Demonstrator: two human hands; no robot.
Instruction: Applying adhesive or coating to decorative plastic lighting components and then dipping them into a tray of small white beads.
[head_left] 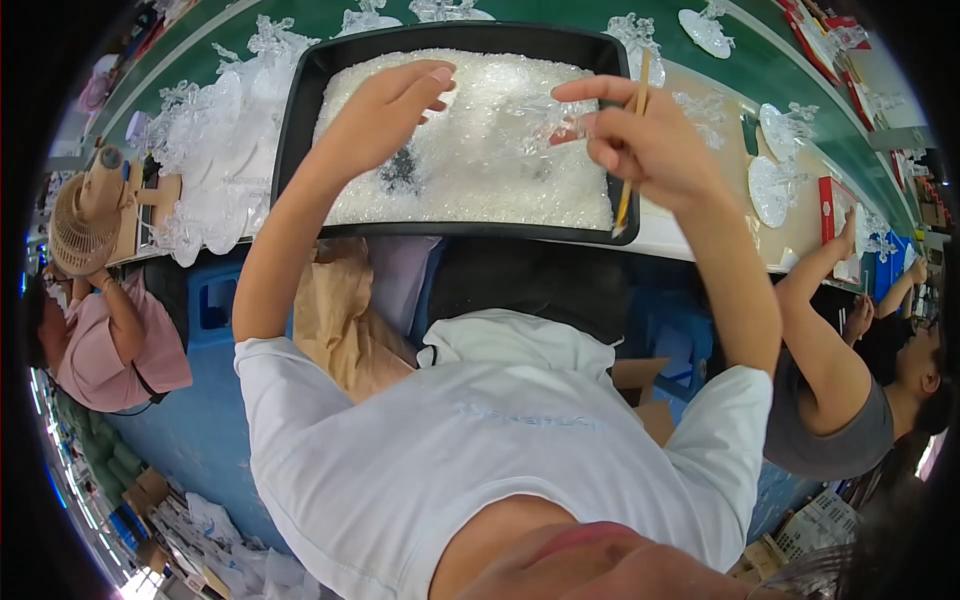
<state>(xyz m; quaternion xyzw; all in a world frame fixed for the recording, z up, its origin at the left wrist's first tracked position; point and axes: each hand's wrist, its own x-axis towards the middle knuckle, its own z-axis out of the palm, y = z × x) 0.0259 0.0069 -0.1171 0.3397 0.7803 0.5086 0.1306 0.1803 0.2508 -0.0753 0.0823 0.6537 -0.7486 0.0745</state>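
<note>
Both your arms bare, reaching forward and up from shoulders, elbows bent. Your left hand flat, palm down, fingers extended and close together, pointing right. Your right hand raised at same height, thumb and forefinger pinched together, remaining fingers curled, wrist bent inward toward left hand. Hands apart.

A matt black plastic tray holds glossy clear plastic bits, a smooth wooden stick slants over them, and the bench is matt green.
</note>
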